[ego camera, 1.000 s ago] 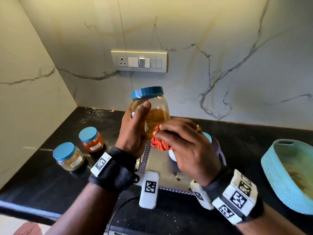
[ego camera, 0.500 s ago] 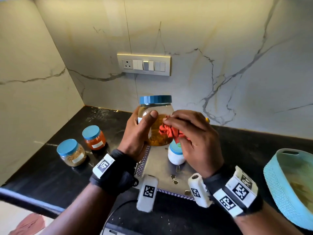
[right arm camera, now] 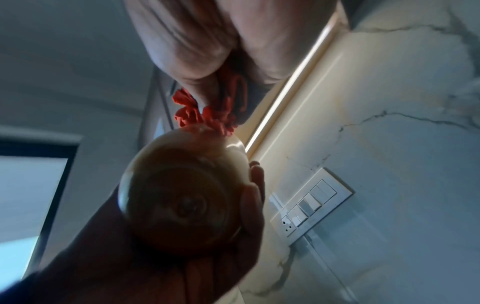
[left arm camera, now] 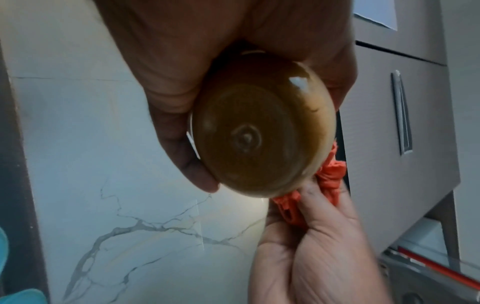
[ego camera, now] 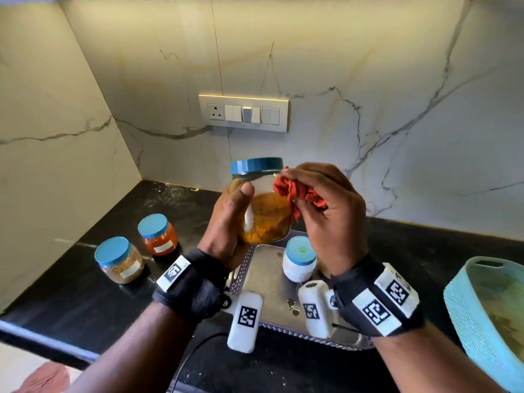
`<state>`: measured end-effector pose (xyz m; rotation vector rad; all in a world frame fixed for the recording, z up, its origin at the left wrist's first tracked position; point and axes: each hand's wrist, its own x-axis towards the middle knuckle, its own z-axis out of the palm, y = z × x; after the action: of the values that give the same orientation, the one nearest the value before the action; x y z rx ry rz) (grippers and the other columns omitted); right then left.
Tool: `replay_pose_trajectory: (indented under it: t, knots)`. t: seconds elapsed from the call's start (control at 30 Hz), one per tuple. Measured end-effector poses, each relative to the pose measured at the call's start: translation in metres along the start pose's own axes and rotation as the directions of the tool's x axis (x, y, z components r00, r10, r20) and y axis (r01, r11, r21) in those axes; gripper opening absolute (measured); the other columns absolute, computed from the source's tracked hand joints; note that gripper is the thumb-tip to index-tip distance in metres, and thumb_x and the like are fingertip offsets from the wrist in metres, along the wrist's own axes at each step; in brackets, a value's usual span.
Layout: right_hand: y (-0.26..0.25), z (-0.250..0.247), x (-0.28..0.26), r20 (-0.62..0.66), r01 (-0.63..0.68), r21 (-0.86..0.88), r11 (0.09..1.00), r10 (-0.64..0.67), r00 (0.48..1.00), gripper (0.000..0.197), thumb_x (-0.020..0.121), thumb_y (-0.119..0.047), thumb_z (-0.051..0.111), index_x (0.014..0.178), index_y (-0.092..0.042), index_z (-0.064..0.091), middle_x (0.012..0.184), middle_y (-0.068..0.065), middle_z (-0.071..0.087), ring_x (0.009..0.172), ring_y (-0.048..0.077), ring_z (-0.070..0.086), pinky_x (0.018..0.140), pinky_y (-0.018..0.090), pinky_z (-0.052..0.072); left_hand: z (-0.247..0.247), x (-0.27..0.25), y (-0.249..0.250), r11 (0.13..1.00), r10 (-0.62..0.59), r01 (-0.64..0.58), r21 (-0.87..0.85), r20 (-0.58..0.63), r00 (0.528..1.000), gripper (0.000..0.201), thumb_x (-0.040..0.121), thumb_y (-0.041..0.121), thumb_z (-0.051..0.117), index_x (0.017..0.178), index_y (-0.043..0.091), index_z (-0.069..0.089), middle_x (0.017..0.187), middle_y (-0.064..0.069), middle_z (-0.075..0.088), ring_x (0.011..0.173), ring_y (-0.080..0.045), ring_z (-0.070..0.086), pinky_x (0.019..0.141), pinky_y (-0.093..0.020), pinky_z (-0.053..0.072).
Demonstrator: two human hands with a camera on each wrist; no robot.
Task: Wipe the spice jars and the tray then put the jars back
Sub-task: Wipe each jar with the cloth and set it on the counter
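White marble-look walls [ego camera: 368,80] with grey veins meet in a corner behind a black stone table [ego camera: 71,293]. A switch panel [ego camera: 243,113] with one socket sits on the back wall. In the right wrist view a lit strip [right arm camera: 293,90] runs above the wall; grey cabinet fronts [left arm camera: 394,123] show in the left wrist view.

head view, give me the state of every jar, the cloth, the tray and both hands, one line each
yellow spice jar: lidded, lifted above the tray
left hand: grips that jar
orange cloth: bunched, pressed on its side
right hand: holds the cloth
white jar: lidded, upright on the tray
steel tray: flat on the counter
red spice jar: lidded, on the counter
brown spice jar: lidded, on the counter
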<state>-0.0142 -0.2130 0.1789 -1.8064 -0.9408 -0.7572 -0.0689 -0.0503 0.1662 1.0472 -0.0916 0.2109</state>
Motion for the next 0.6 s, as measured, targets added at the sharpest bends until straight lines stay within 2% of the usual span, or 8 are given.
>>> replay_pose_trajectory:
  t: [0.07, 0.2, 0.27, 0.33, 0.43, 0.5, 0.6]
  knots:
    - [-0.002, 0.003, 0.002, -0.016, -0.021, 0.008, 1.0, 0.021, 1.0, 0.035, 0.087, 0.003, 0.067, 0.12, -0.008, 0.072, 0.12, 0.008, 0.067, 0.116, 0.016, 0.062, 0.099, 0.035, 0.054, 0.0, 0.004, 0.005, 1.0, 0.0, 0.0, -0.026, 0.008, 1.0, 0.103, 0.068, 0.058, 0.087, 0.146, 0.004, 0.045, 0.135, -0.03, 0.057, 0.114, -0.039, 0.064, 0.082, -0.05, 0.058]
    - [-0.021, 0.001, -0.034, 0.126, 0.126, -0.034, 0.991, -0.12, 0.985, 0.034, 0.089, -0.005, 0.056, 0.116, -0.009, 0.075, 0.117, 0.007, 0.067, 0.113, 0.02, 0.063, 0.1, 0.028, 0.051, -0.011, 0.008, 0.014, 0.999, -0.006, 0.005, -0.048, -0.007, 1.0, 0.092, 0.062, 0.059, 0.09, 0.135, 0.014, 0.057, 0.117, -0.021, 0.066, 0.1, -0.032, 0.069, 0.074, -0.042, 0.06]
    - [-0.02, 0.002, -0.034, 0.151, 0.157, -0.055, 0.986, -0.147, 0.977, 0.034, 0.088, -0.005, 0.057, 0.117, -0.01, 0.075, 0.117, 0.007, 0.067, 0.11, 0.02, 0.063, 0.098, 0.029, 0.052, -0.015, 0.007, 0.014, 0.999, -0.001, 0.002, -0.041, 0.013, 1.0, 0.089, 0.063, 0.059, 0.09, 0.133, 0.014, 0.059, 0.116, -0.019, 0.067, 0.101, -0.032, 0.07, 0.074, -0.041, 0.06]
    - [-0.011, 0.007, -0.016, 0.099, 0.107, -0.051, 0.993, -0.101, 0.99, 0.034, 0.088, -0.001, 0.061, 0.119, -0.008, 0.072, 0.118, 0.009, 0.067, 0.111, 0.019, 0.063, 0.097, 0.032, 0.054, -0.016, 0.006, 0.011, 0.998, -0.007, 0.009, -0.057, 0.029, 1.0, 0.091, 0.063, 0.058, 0.09, 0.134, 0.012, 0.057, 0.121, -0.021, 0.066, 0.105, -0.033, 0.069, 0.077, -0.045, 0.06]
    - [-0.002, 0.013, 0.014, 0.017, 0.025, 0.009, 1.0, -0.025, 1.0, 0.034, 0.087, 0.002, 0.066, 0.12, -0.005, 0.069, 0.12, 0.007, 0.066, 0.116, 0.011, 0.06, 0.102, 0.026, 0.051, -0.016, 0.007, 0.008, 0.999, -0.01, 0.012, -0.052, 0.042, 0.999, 0.095, 0.065, 0.06, 0.088, 0.138, 0.01, 0.054, 0.129, -0.024, 0.062, 0.111, -0.037, 0.066, 0.081, -0.048, 0.059]
    - [-0.004, 0.015, 0.013, 0.038, 0.024, 0.038, 0.999, -0.026, 0.999, 0.033, 0.089, -0.002, 0.064, 0.121, -0.006, 0.07, 0.121, 0.007, 0.066, 0.117, 0.012, 0.06, 0.103, 0.026, 0.05, -0.019, 0.008, 0.009, 0.997, -0.022, 0.026, -0.078, 0.057, 0.998, 0.095, 0.067, 0.059, 0.087, 0.14, 0.01, 0.053, 0.126, -0.021, 0.065, 0.109, -0.034, 0.068, 0.082, -0.047, 0.059]
    - [-0.014, 0.014, -0.016, 0.107, 0.06, 0.029, 0.998, -0.063, 0.992, 0.036, 0.086, -0.004, 0.057, 0.119, -0.006, 0.072, 0.118, 0.008, 0.067, 0.114, 0.017, 0.062, 0.102, 0.029, 0.051, -0.027, 0.007, 0.01, 0.986, -0.068, 0.074, -0.148, 0.049, 0.997, 0.092, 0.064, 0.06, 0.087, 0.136, 0.011, 0.057, 0.122, -0.02, 0.067, 0.107, -0.032, 0.067, 0.085, -0.047, 0.059]
